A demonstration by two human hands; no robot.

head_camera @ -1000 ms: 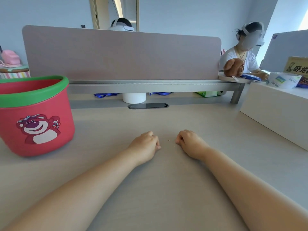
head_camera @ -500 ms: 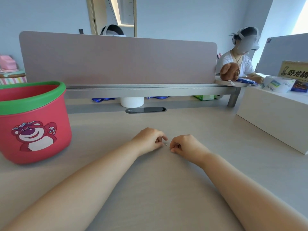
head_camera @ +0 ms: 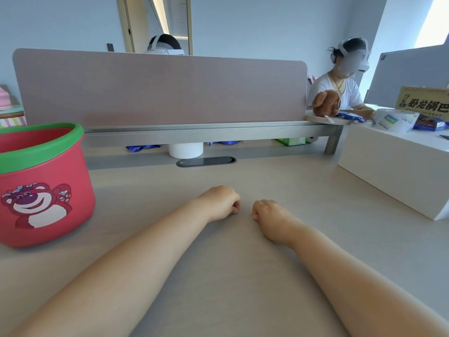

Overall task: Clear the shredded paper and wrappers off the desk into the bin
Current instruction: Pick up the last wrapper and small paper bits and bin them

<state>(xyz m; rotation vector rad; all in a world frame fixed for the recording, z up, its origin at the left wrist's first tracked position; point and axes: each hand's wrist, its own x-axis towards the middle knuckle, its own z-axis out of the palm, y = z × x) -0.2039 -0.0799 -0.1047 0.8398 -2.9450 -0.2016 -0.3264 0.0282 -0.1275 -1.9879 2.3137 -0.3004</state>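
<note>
The left hand (head_camera: 220, 203) and the right hand (head_camera: 269, 215) are set down close together near the middle of the worktop (head_camera: 303, 190), a narrow gap left between them, with both forearms laid flat towards the near edge. The fingers (head_camera: 234, 209) of both hands are curled under into loose fists. Nothing is seen held, and whether a scrap is pinched inside either fist cannot be told, since the fingertips are turned down against the surface.

No shredded paper or wrapper can be made out in this view. Anything left would be too small to see or is covered by the knuckles. The hands are probably drawn in this way so that fine bits can be gathered between them and nipped up, which flat, spread fingers would only push about.

The bin (head_camera: 73, 171), red with a green rim, stands upright at the left edge of the worktop, well apart from the hands but likely within a short swing of the left arm. Its mouth faces up so that waste can simply be dropped in; its inside is hidden by its own wall.

The clearing is judged to be almost finished. Whatever has been collected would next be carried over the rim and released there.
</note>
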